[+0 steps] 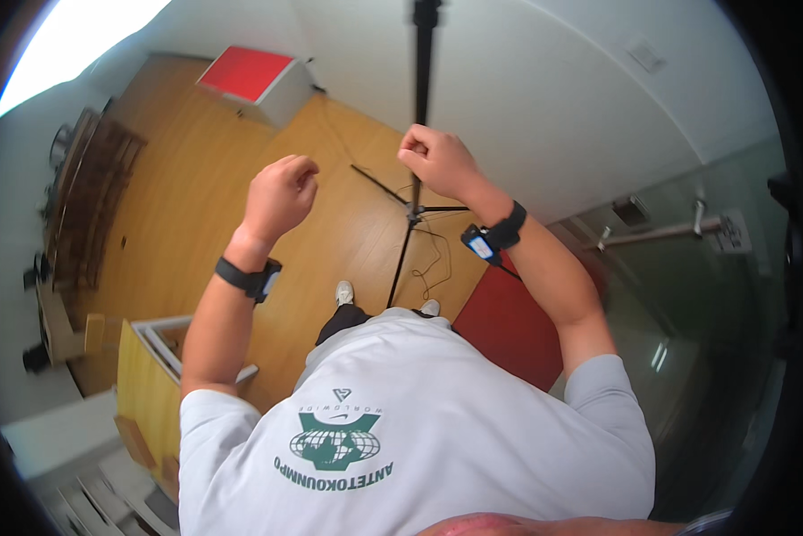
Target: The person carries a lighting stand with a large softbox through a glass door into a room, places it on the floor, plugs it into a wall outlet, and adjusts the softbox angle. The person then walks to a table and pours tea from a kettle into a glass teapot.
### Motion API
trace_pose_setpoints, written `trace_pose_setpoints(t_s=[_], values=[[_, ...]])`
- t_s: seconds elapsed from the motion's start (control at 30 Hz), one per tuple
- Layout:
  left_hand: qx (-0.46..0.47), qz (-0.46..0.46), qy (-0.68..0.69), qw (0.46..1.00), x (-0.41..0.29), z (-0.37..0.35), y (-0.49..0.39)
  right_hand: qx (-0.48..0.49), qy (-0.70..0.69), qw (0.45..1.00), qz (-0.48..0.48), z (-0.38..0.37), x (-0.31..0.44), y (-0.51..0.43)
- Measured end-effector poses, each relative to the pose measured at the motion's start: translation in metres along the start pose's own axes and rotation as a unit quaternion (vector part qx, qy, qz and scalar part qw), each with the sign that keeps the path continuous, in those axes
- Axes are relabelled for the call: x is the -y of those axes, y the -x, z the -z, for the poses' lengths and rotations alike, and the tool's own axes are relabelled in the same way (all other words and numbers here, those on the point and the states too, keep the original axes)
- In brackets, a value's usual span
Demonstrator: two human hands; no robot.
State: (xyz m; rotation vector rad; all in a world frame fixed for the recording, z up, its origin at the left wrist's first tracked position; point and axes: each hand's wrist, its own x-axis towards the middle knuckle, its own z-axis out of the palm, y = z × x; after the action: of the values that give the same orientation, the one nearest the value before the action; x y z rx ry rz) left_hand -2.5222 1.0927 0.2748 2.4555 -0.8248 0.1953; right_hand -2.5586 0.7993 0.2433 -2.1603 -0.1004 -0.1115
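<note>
My left hand [282, 194] is raised on the left with its fingers curled and nothing visible in them. On its wrist sits a black strap with a small device [262, 280]. Level with the chest on the other side, my right hand [438, 159] is also curled, in front of the black pole [423, 74] of a tripod stand; no object shows in it. A second black strap with a small device [485, 242] is around the right wrist. Both hands are apart from each other. Whether the right hand touches the pole cannot be told.
The tripod's legs [400, 264] and a loose cable [450, 258] are on the wooden floor. A red-topped white box [251, 72] stands by the wall. Right are a red mat [509, 321] and a glass door with a handle [656, 231]; a yellow wooden table [143, 388] stands lower left.
</note>
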Motion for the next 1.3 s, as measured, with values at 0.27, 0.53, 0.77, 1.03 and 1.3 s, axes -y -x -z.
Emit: trace_pose_setpoints(t_s=[0.27, 0.53, 0.77, 1.03, 1.3], values=[[-0.143, 0.165, 0.046, 0.975, 0.144, 0.065, 0.136, 0.104, 0.067, 0.98, 0.158, -0.173, 0.087, -0.039], [-0.239, 0.466, 0.012, 0.852, 0.36, 0.165, 0.415, 0.246, 0.148, 0.948, 0.137, -0.447, 0.149, -0.096], [-0.295, 0.578, 0.004, 0.76, 0.457, 0.192, 0.575, 0.299, 0.194, 0.919, 0.171, -0.605, 0.165, -0.175], [-0.304, 0.591, 0.149, 0.732, 0.603, 0.161, 0.548, 0.333, 0.21, 0.91, 0.134, -0.713, 0.137, -0.315], [-0.295, 0.69, 0.165, 0.64, 0.794, 0.221, 0.532, 0.347, 0.25, 0.893, 0.141, -0.887, 0.15, -0.562]])
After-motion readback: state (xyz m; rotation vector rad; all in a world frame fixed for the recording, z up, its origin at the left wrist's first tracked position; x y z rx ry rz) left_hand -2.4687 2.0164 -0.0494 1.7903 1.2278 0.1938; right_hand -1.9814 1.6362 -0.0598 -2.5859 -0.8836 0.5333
